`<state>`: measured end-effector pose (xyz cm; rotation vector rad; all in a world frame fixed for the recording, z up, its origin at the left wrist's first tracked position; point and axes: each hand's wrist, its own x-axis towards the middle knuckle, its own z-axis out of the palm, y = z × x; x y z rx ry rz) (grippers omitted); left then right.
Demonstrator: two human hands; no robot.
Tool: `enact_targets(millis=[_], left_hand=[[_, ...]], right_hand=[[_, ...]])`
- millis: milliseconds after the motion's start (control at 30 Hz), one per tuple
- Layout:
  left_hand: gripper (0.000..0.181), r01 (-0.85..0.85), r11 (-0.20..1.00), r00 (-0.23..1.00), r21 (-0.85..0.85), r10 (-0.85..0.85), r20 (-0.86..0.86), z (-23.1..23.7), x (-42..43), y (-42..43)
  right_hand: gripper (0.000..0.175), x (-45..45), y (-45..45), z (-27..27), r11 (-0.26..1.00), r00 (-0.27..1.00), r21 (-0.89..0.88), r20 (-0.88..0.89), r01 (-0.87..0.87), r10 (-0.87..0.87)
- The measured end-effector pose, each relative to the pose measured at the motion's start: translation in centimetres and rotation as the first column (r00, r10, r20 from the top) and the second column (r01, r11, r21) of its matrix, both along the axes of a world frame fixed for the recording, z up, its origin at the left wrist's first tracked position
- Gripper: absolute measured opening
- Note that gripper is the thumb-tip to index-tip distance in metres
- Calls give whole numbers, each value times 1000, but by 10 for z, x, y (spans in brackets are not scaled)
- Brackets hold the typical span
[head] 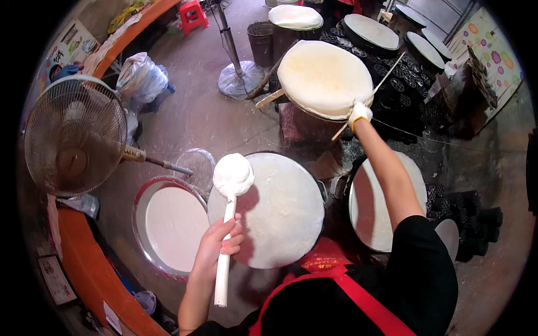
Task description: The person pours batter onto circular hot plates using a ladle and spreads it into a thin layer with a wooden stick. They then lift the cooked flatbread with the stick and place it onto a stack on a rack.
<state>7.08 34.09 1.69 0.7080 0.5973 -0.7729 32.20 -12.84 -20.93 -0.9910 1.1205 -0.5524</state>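
My left hand grips the white handle of a ladle, whose bowl is heaped or coated with white batter. The ladle is over the left edge of a round griddle with a pale surface. Left of that griddle, a wide metal basin holds white liquid batter. Farther out, my right hand, in a white glove with a yellow cuff, holds a thin wooden stick at the near right rim of a stack of round flatbreads. Under my right forearm lies another round griddle bearing a pale sheet.
A standing fan is at the left, by an orange bench. Black coal briquettes lie beyond my right hand, near several covered round pans. A pole with a wrapped base, a dark bucket and a red stool stand farther back.
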Motion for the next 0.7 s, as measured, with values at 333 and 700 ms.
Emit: enact_targets(millis=[333, 700], left_hand=[[17, 165, 983, 982, 80, -171, 76, 12, -8, -35], [20, 742, 652, 659, 158, -752, 9, 43, -108, -219]], right_hand=[[23, -58, -8, -12, 962, 991, -273, -124, 11, -46], [38, -645, -49, 131, 943, 943, -113, -159, -312, 292]])
